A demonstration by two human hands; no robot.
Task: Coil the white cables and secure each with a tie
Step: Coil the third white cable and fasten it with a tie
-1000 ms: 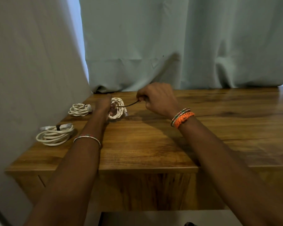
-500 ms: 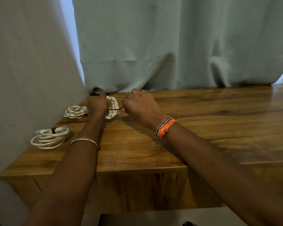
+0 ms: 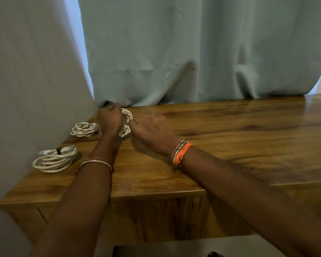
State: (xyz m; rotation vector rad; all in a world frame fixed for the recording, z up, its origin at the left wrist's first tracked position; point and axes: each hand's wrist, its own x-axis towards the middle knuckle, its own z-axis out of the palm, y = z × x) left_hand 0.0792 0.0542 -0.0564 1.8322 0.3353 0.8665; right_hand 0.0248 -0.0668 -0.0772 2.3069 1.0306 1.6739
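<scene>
A white braided cable coil (image 3: 126, 123) stands on edge at the back left of the wooden table (image 3: 230, 145). My left hand (image 3: 110, 119) is closed around its left side and hides most of it. Just right of the coil, my right hand (image 3: 152, 129) has its fingers loosely spread and blurred, its thumb side close to the coil. A thin dark tie (image 3: 134, 121) shows between that hand and the coil. Two more white coils lie flat to the left, each bound with a dark tie: a small one (image 3: 84, 129) and a larger one (image 3: 56, 158).
A pale green curtain (image 3: 174, 52) hangs along the table's back edge and down the left side (image 3: 26, 89), close behind the coils. The table's front edge (image 3: 156, 194) runs under my forearms.
My right hand has slid left up to the coil and its fingers have loosened from the stretched tie. The tie, pulled out to the right before, now lies short against the coil.
</scene>
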